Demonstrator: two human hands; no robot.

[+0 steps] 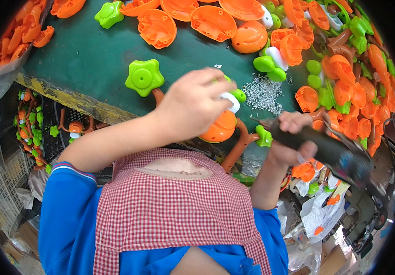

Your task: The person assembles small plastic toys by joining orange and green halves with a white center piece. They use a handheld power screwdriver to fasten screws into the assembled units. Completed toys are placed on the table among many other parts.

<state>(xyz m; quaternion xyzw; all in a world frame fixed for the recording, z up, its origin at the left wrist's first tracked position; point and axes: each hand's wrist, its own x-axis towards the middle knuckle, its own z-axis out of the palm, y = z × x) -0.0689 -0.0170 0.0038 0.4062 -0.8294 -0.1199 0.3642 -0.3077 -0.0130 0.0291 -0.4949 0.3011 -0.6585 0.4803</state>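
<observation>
My left hand (pixel 197 99), slightly blurred, is over a plastic toy part with an orange dome (pixel 221 128), a white piece (pixel 231 101) and green pieces; whether its fingers grip any of them is hidden. Brown plastic branches (pixel 240 142) extend from this assembly, with a green star-shaped piece (pixel 145 77) at the left end and a smaller green piece (pixel 263 136) at the right. In my right hand (pixel 292 137) is a black electric screwdriver (pixel 321 151), its bit pointing left. Just above the bit lies a pile of small metal screws (pixel 263 94).
Orange shells (pixel 213 23) line the far part of the green worktable (pixel 91 51). Mixed orange, green and brown parts (pixel 352 86) are heaped at right. A bag of orange shells (pixel 22 37) stands at left. Below the yellow-black table edge (pixel 77 103), assembled toys (pixel 76 127) lie in a crate.
</observation>
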